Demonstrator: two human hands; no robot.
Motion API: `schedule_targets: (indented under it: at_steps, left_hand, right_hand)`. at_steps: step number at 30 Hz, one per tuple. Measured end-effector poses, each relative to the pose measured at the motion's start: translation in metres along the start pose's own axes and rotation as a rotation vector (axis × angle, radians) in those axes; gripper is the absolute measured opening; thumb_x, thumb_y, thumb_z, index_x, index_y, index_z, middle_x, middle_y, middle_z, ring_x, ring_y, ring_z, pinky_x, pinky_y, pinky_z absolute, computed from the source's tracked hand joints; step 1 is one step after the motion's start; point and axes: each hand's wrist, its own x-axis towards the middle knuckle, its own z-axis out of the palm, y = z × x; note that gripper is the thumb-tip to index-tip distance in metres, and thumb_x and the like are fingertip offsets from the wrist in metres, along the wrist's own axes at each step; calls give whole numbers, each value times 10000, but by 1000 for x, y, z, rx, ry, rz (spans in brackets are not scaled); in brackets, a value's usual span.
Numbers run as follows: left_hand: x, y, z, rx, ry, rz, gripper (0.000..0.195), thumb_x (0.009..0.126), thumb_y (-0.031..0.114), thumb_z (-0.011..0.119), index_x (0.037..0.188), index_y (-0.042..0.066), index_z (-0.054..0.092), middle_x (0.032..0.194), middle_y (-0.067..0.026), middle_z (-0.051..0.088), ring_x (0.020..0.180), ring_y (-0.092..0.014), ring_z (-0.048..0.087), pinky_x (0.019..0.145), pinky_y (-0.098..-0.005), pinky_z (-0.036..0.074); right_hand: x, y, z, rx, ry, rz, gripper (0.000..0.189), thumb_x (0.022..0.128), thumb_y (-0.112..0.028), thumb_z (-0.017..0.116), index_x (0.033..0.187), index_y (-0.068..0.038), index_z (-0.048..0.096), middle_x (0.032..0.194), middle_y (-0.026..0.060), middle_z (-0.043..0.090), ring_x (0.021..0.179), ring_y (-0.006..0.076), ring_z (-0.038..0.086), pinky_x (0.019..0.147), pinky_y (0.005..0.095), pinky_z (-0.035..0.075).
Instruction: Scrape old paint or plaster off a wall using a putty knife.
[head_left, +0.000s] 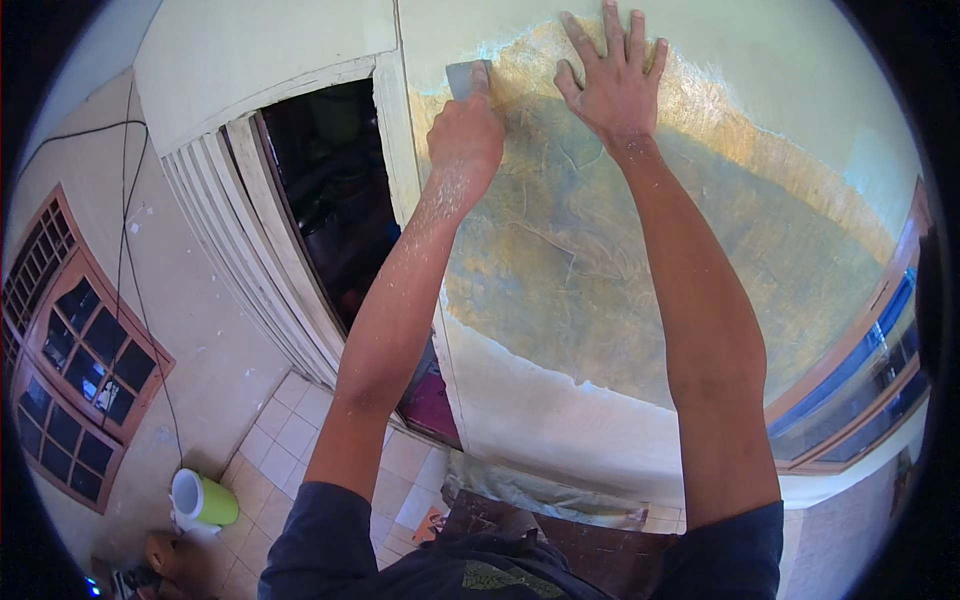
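My left hand is closed around a scraper, one finger stretched along its flat grey blade. The blade lies against the wall at the upper left edge of a bared patch, by the door frame; its handle is hidden in my fist. To the right, my right hand rests on the wall with its fingers spread and holds nothing. Between and below my arms the wall's bared patch looks mottled grey-green and tan, with a ragged rim of pale paint. Pale flakes cling to my left wrist and forearm.
At the left are a dark doorway with a folded slatted door, hanging cables and a window. A green bucket stands on the floor tiles. A brown surface lies below me, beside plastic sheeting. Another window is at the right.
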Motion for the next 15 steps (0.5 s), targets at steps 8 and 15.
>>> schedule_targets:
  at_steps: [8, 15]
  left_hand:
    - [0, 9, 13, 55, 13, -3, 709, 967, 125, 563, 1623, 195, 304, 906, -229, 710, 856, -395, 737, 759, -512, 598]
    - [-8, 1, 15, 46, 8, -21, 689, 959, 95, 540, 1608, 220, 345, 863, -268, 698, 839, -431, 723, 769, -515, 587]
  right_hand:
    - [3, 31, 47, 548, 453, -269, 626, 953, -418, 557, 1547, -243, 468, 1703, 158, 199, 1574, 407, 127, 1244, 652, 62]
    - [0, 5, 10, -19, 6, -17, 637, 948, -417, 562, 1552, -244, 461, 1702, 158, 200, 1573, 407, 126, 1244, 652, 61]
